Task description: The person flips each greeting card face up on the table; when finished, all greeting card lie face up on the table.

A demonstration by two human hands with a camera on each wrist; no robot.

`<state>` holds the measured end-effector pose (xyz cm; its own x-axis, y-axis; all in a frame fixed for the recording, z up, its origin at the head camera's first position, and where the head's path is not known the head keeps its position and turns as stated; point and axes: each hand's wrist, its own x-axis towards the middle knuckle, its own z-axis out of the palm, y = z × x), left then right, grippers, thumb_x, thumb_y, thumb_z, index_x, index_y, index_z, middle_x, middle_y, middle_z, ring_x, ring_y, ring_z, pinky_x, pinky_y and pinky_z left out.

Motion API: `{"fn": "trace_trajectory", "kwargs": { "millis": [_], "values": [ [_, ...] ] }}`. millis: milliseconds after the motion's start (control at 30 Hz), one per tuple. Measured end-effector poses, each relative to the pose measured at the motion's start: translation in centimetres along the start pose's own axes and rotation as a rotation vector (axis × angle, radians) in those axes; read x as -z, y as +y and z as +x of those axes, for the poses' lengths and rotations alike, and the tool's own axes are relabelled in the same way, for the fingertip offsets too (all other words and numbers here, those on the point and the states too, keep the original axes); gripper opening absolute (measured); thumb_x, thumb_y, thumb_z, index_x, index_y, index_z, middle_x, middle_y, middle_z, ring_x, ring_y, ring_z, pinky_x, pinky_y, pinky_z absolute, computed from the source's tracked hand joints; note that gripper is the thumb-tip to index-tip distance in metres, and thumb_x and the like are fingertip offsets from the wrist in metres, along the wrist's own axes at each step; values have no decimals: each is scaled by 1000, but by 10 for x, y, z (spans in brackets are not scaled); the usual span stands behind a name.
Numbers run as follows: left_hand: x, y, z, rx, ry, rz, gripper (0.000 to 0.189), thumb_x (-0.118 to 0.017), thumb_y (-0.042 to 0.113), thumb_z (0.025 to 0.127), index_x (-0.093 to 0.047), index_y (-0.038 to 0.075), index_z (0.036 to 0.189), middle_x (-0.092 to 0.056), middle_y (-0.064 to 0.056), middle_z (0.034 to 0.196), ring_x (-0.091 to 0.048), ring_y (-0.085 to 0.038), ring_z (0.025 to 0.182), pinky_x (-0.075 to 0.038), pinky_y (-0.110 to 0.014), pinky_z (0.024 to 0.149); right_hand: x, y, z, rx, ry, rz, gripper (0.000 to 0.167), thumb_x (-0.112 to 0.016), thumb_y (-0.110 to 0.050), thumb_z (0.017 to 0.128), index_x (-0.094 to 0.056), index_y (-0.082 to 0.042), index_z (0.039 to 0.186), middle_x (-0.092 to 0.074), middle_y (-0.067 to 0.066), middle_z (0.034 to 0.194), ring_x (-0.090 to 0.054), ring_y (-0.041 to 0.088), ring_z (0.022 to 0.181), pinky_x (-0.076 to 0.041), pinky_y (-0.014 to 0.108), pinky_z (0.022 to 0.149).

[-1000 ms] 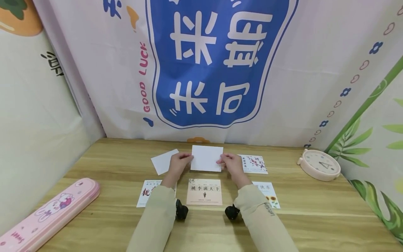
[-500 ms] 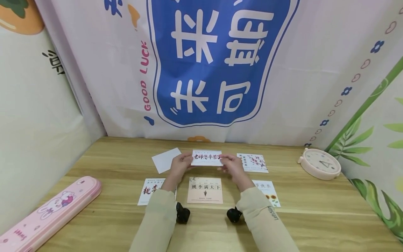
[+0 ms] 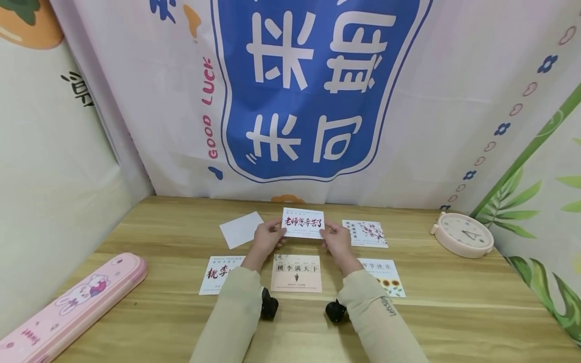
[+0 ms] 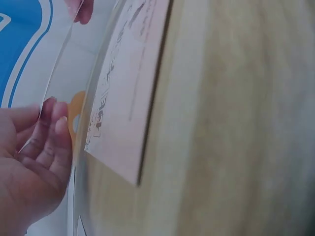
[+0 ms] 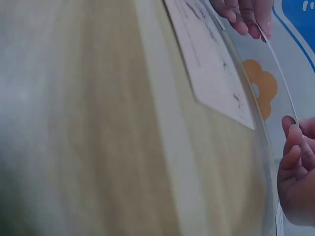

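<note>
Between both hands is a white greeting card with dark red brush lettering, its printed side facing me, raised over the far part of the table. My left hand pinches its left edge between thumb and fingers. The right edge is pinched by my right hand. In the left wrist view, the left hand grips the card, which shows nearly edge-on; the right wrist view has the right hand gripping the opposite end. A cream card with black characters lies flat on the table, nearer to me between the forearms.
A blank white card and a blossom card flank the hands. Closer lie a red-lettered card and a sunflower card, both partly behind sleeves. A pink pencil case lies left; a round clock stands right.
The held card showed its blank side first, then turned to its lettered side. Since then it has tilted up towards me and shifted slightly right, both hands keeping their grip.
</note>
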<state>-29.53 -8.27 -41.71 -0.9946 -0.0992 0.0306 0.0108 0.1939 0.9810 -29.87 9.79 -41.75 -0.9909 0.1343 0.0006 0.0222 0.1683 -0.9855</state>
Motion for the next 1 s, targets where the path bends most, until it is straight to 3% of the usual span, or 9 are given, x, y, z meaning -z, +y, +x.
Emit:
{"fn": "trace_trajectory", "kwargs": {
  "millis": [100, 200, 333, 433, 567, 733, 900, 1000],
  "values": [
    [-1, 1, 0, 8, -68, 135, 46, -60, 9, 80, -46, 2, 123, -48, -5, 64, -45, -13, 51, -37, -22, 46, 1, 3, 2, 5, -35, -53, 46, -61, -1, 76, -47, 2, 120, -48, 3, 62, -45, 10, 44, -38, 20, 42],
    [-2, 0, -1, 3, -97, 251, 52, -61, 13, 80, -42, 3, 127, -43, -6, 61, -37, -14, 49, -34, -25, 46, 1, 5, 4, 27, -86, -160, 51, -63, -3, 74, -46, 2, 122, -43, 1, 60, -40, 9, 44, -35, 21, 44],
    [-6, -1, 0, 8, -102, 380, 56, -62, 18, 80, -39, 2, 128, -54, -18, 84, -52, -25, 76, -42, -34, 68, 3, 7, 6, 57, -119, -324, 49, -66, -9, 72, -51, 0, 118, -43, 4, 61, -40, 14, 51, -36, 27, 50],
    [-8, -1, 0, 3, -92, 484, 55, -63, 21, 78, -42, 2, 126, -51, -18, 113, -45, -30, 105, -34, -39, 87, 3, 8, 8, 74, -133, -393, 47, -67, -13, 72, -53, -1, 115, -55, 8, 77, -51, 20, 70, -42, 34, 66],
    [-11, 1, 1, -4, -88, 587, 48, -64, 20, 77, -51, 4, 120, -53, -13, 114, -47, -29, 104, -35, -41, 85, 2, 10, 8, 103, -135, -476, 48, -66, -16, 73, -52, 1, 115, -57, 14, 104, -50, 28, 97, -36, 39, 86],
    [-12, 3, 0, 9, -85, 614, 48, -65, 20, 76, -52, 4, 119, -54, -12, 114, -49, -28, 100, -37, -41, 83, 0, 5, 5, 77, -104, -580, 50, -65, -20, 74, -51, 0, 118, -52, 16, 114, -46, 31, 106, -33, 40, 89],
    [-13, 4, 0, 32, -81, 586, 48, -65, 19, 76, -51, 4, 119, -49, -13, 119, -45, -30, 106, -35, -42, 86, -1, 3, 4, 44, -88, -641, 51, -63, -24, 76, -49, -3, 120, -50, 14, 118, -45, 31, 107, -33, 42, 88],
    [-12, 2, -1, 24, -78, 585, 44, -65, 18, 76, -54, 5, 116, -51, -11, 117, -48, -28, 101, -37, -41, 84, -2, 5, 5, 36, -86, -648, 51, -62, -24, 76, -49, -4, 121, -49, 13, 120, -44, 31, 108, -33, 42, 88]
  ]
}}
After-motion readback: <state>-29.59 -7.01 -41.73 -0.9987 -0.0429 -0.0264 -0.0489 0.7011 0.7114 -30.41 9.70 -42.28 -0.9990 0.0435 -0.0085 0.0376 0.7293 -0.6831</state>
